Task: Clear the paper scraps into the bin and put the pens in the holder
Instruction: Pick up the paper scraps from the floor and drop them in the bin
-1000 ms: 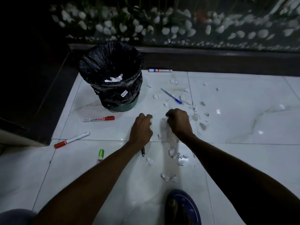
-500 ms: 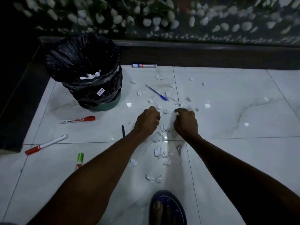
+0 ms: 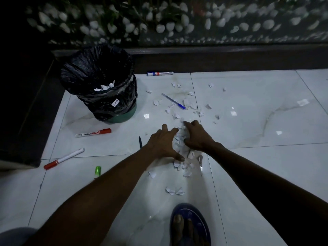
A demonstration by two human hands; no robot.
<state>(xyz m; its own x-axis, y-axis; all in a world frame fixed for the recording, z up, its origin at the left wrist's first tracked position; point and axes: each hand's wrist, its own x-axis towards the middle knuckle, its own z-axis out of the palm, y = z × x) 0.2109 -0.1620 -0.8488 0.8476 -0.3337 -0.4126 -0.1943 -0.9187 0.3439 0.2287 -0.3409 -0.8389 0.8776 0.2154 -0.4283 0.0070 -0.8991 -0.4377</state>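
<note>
White paper scraps (image 3: pixel 184 163) lie scattered over the pale floor tiles, thickest in a small heap between my hands. My left hand (image 3: pixel 162 144) rests flat on the floor with fingers spread, its thumb against the heap. My right hand (image 3: pixel 197 136) is cupped over the heap's right side, fingers curled around scraps. A bin (image 3: pixel 101 82) lined with a black bag stands at the back left, some scraps inside. Pens lie around: a blue pen (image 3: pixel 173 100), a red-capped marker (image 3: pixel 93 133), a red-tipped white marker (image 3: pixel 63 158), a green marker (image 3: pixel 97 170), a dark pen (image 3: pixel 140 142), a blue-capped marker (image 3: pixel 160 73).
A dark raised kerb (image 3: pixel 230 57) runs along the back, with white pebbles behind it. A dark step (image 3: pixel 23 121) borders the floor on the left. My foot in a blue sandal (image 3: pixel 190 226) stands at the bottom centre. No pen holder is in view.
Both hands were fists a second ago; now the left hand has flattened with fingers spread and both press the scraps into a heap. The view has shifted slightly.
</note>
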